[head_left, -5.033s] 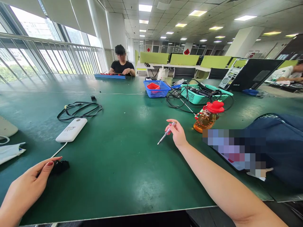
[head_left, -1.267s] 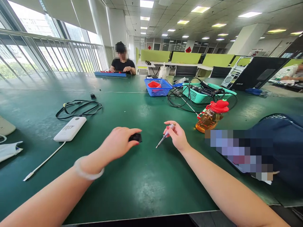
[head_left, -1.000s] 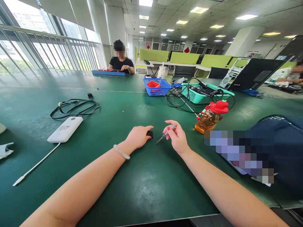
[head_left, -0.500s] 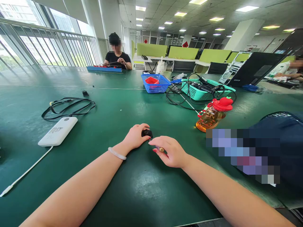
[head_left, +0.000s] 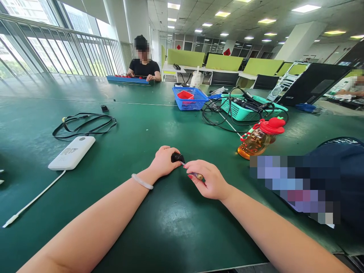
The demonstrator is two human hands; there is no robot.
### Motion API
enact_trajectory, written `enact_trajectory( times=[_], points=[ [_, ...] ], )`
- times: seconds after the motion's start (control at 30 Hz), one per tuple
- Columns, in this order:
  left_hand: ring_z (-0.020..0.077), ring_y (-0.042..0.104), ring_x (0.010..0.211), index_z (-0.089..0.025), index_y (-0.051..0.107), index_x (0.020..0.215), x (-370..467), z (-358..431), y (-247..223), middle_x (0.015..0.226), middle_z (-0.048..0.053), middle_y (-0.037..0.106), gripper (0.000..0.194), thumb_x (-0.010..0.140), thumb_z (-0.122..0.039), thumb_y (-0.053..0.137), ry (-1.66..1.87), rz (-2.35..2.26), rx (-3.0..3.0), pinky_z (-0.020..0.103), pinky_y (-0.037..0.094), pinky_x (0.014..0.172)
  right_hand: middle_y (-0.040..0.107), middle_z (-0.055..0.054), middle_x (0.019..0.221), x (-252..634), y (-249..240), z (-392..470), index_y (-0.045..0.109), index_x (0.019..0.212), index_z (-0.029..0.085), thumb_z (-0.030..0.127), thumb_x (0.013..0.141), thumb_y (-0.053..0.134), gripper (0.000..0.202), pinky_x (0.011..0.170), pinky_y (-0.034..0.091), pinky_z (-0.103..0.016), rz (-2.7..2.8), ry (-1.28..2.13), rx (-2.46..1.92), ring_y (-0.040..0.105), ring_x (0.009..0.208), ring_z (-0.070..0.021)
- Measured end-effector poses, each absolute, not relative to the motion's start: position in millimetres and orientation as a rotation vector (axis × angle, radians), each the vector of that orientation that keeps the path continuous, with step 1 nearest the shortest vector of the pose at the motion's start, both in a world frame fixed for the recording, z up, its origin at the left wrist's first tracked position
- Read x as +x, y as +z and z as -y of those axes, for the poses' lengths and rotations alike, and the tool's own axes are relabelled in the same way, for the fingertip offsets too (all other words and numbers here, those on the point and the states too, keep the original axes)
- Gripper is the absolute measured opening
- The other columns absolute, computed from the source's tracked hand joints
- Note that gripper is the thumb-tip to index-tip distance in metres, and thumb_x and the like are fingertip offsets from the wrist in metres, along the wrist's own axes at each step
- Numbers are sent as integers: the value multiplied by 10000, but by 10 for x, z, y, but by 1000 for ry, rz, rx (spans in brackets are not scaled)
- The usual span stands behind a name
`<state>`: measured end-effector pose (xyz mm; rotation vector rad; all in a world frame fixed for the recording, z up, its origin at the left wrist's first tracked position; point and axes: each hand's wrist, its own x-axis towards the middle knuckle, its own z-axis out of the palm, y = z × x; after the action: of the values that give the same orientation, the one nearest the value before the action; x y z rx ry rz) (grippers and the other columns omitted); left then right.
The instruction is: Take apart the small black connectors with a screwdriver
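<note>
My left hand (head_left: 162, 161) is closed around a small black plastic part (head_left: 178, 157), pressing it against the green table (head_left: 142, 216). Its exact kind is too small to make out. Close by on the right, my right hand (head_left: 209, 179) pinches a slim tool that looks like a small screwdriver (head_left: 199, 176), with a gold-coloured round end toward me. The thin tip reaches the near right side of the black part, by my left fingertips. Part of the tool is hidden by my fingers.
A white power bank (head_left: 72, 152) and a black cable (head_left: 85, 127) lie left. A bottle with a red lid (head_left: 260, 140) stands right, near a dark bag (head_left: 341, 170). Behind are a blue basket (head_left: 191, 104) and a teal basket (head_left: 241, 113). A person (head_left: 144, 68) sits across.
My right hand has shifted slightly right, and the tool's tip now shows at the black part. The view has moved a little. The person across has lowered a hand to the blue tray.
</note>
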<state>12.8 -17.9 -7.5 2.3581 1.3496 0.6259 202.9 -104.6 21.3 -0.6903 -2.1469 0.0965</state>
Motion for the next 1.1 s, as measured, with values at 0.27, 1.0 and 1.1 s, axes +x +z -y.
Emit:
enact_trajectory(
  times=[0.27,1.0,1.1],
  points=[
    [319,454,1263,-208,662,1079,131,177,-72,1126,73,693,348,761,-345,695,609,-1363,2362,459,379,1089,709,-54,964,2037,190,1023,566,983,251,140,875,515,162,779,584,-336,2150,78,-707,684,878,-187],
    [312,511,1196,-242,660,1036,124,145,-136,1080,33,707,293,753,-318,671,655,-1324,2404,467,418,1036,705,-71,1001,2037,127,1014,575,945,208,53,823,517,206,792,576,-324,2303,-142,-584,660,884,-176],
    [312,509,1195,-242,660,1039,123,142,-136,1081,26,709,291,759,-320,667,655,-1323,2409,466,418,1037,705,-73,1013,2030,129,1014,582,942,204,61,830,522,191,802,575,-321,2321,-155,-590,658,890,-174]
  ],
)
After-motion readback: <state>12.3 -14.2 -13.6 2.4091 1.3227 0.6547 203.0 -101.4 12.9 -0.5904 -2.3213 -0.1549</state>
